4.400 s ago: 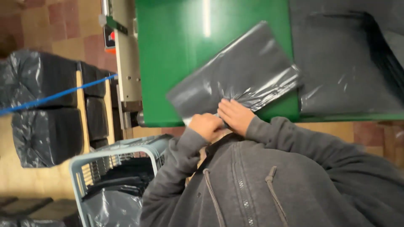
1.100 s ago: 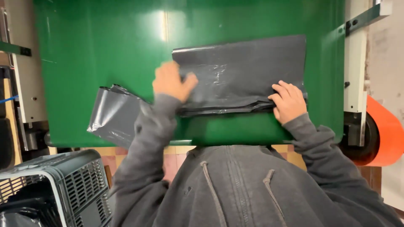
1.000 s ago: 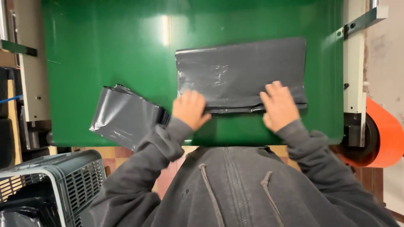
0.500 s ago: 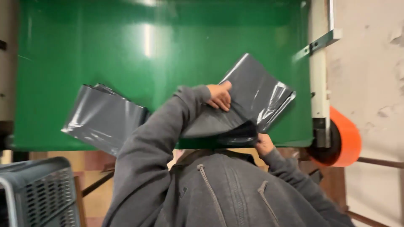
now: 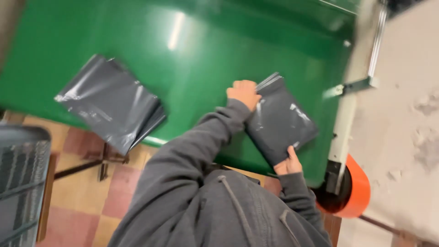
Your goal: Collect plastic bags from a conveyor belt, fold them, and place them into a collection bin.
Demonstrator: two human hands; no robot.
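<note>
The folded grey plastic bag (image 5: 280, 122) lies on the green table (image 5: 192, 59), toward its 4 o'clock corner. The left hand (image 5: 243, 93) grips its 11 o'clock corner, the right hand (image 5: 288, 163) pinches its 6 o'clock edge. A stack of grey bags (image 5: 109, 101) rests well apart at 9 o'clock.

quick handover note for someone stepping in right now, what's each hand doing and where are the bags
Left hand: gripping the top corner of the folded grey bag on the green table.
Right hand: holding that bag's lower corner at the table's near edge.
Done: this bag lies folded into a compact packet; another stack of grey bags sits to the left, overhanging the near edge.
Left: the held bag is not yet with that stack.
Nearby: a grey basket on the floor at far left, an orange roll at right.
</note>
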